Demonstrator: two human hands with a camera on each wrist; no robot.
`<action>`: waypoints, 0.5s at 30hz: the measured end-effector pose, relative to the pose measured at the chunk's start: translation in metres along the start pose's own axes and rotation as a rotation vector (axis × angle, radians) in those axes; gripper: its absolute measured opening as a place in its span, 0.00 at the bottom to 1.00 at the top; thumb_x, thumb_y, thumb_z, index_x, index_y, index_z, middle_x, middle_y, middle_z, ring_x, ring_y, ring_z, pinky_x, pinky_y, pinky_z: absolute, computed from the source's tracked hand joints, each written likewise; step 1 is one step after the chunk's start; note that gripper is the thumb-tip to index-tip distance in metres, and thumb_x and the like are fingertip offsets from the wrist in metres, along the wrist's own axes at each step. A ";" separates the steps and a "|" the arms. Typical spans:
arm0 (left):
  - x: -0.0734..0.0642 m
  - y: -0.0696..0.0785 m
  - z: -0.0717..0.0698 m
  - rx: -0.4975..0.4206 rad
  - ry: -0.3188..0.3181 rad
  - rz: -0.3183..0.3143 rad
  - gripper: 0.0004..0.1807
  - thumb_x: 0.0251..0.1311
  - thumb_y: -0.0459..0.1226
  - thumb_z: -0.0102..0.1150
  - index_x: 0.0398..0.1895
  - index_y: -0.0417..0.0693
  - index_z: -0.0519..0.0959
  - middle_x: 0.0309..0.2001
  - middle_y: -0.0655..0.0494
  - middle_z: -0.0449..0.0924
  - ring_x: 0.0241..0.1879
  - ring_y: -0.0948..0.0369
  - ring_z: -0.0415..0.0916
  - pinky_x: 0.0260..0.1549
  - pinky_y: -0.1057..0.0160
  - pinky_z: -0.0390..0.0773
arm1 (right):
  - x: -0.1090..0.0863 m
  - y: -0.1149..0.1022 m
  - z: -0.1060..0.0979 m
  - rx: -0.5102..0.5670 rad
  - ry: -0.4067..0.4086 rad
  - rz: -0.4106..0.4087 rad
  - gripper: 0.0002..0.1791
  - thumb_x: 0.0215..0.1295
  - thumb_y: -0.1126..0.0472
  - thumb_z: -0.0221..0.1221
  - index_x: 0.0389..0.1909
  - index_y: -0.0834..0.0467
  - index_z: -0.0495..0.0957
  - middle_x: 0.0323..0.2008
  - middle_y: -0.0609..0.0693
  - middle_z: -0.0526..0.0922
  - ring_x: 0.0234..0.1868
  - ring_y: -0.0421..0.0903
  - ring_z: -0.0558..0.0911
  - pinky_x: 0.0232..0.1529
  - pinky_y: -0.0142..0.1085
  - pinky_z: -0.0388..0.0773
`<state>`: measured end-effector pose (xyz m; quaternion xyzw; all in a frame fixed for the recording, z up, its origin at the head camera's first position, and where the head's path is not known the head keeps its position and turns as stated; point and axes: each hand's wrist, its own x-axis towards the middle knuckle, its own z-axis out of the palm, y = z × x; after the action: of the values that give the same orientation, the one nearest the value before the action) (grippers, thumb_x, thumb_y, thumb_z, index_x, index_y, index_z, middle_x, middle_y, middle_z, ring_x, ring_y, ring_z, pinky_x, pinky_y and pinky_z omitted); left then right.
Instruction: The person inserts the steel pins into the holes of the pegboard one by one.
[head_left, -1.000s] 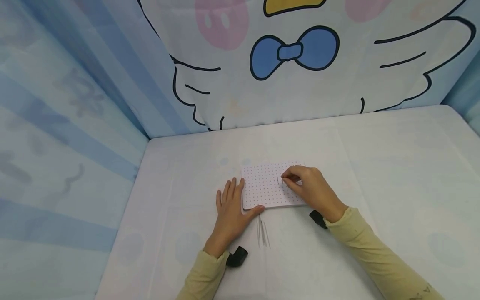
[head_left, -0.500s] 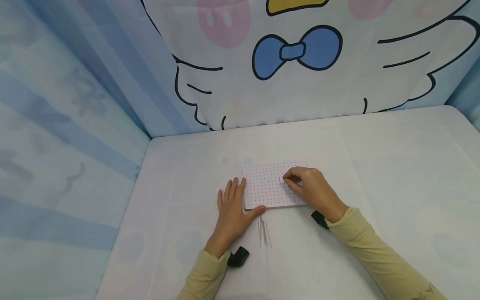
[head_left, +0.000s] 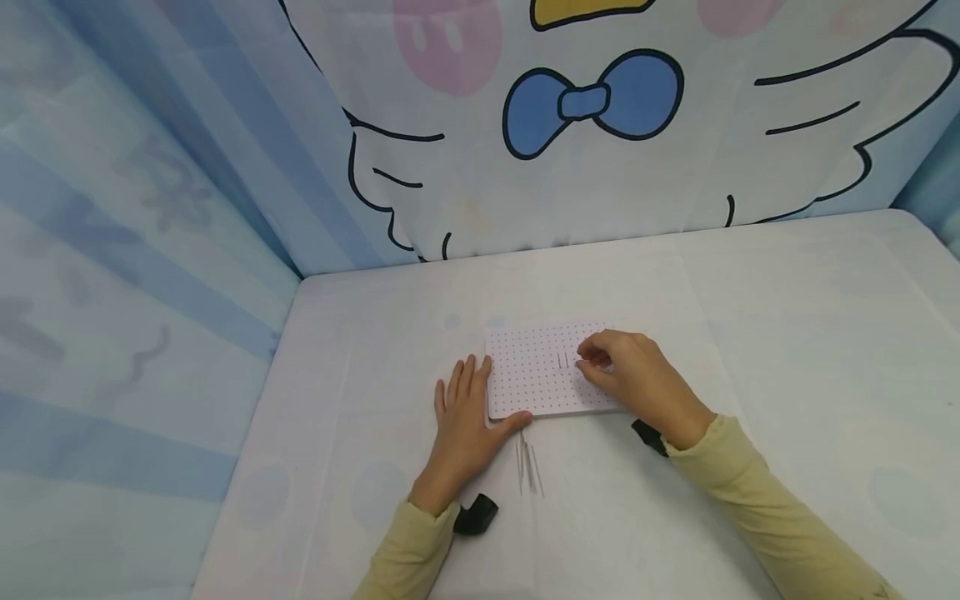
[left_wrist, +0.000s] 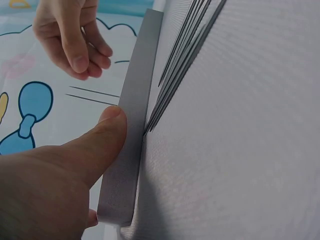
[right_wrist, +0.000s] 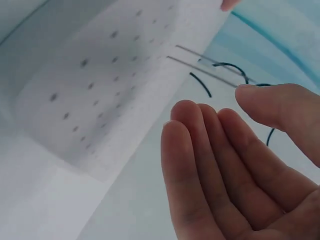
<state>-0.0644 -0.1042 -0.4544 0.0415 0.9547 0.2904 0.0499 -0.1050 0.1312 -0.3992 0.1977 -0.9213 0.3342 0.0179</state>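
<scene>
A white board (head_left: pixel 521 387) dotted with rows of small holes lies on the table. My left hand (head_left: pixel 467 429) rests along its left side, fingers spread and thumb (left_wrist: pixel 112 120) against the front edge. Two thin metal needles (right_wrist: pixel 202 71) stand upright side by side in the board, right of its middle. Just right of them, my right hand (head_left: pixel 633 371) hovers over the board. Its thumb (right_wrist: pixel 275 102) is apart from the relaxed fingers (right_wrist: pixel 177 160), and nothing is between them.
Several loose needles (head_left: pixel 528 468) lie on the white tablecloth in front of the board, near my left thumb. A cartoon-printed cloth (head_left: pixel 585 183) hangs behind the table, and a blue curtain (head_left: pixel 135 333) hangs on the left.
My right hand has let go of the second needle, which now stands beside the first, and has drawn back slightly to the right. The left hand stays in place.
</scene>
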 end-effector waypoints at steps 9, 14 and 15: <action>0.000 0.000 -0.001 -0.008 0.003 0.008 0.55 0.55 0.63 0.63 0.79 0.46 0.51 0.79 0.44 0.45 0.79 0.47 0.37 0.73 0.39 0.32 | -0.008 -0.023 0.005 -0.016 -0.029 -0.021 0.02 0.59 0.69 0.66 0.29 0.64 0.83 0.26 0.48 0.84 0.27 0.40 0.80 0.32 0.35 0.81; 0.000 -0.001 0.000 -0.002 0.004 0.013 0.55 0.55 0.63 0.63 0.79 0.46 0.52 0.79 0.44 0.45 0.79 0.46 0.38 0.73 0.39 0.32 | -0.016 -0.038 0.015 -0.027 -0.088 -0.031 0.03 0.57 0.70 0.67 0.26 0.61 0.83 0.22 0.45 0.82 0.24 0.36 0.77 0.29 0.29 0.78; 0.000 0.000 0.000 0.001 0.006 0.015 0.55 0.55 0.64 0.63 0.79 0.46 0.52 0.79 0.44 0.45 0.79 0.46 0.38 0.73 0.38 0.33 | -0.017 -0.041 0.016 -0.023 -0.102 -0.032 0.03 0.57 0.70 0.67 0.26 0.61 0.83 0.22 0.45 0.82 0.24 0.35 0.76 0.29 0.29 0.77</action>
<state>-0.0642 -0.1048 -0.4543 0.0479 0.9546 0.2905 0.0450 -0.0720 0.0987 -0.3901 0.2290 -0.9215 0.3128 -0.0217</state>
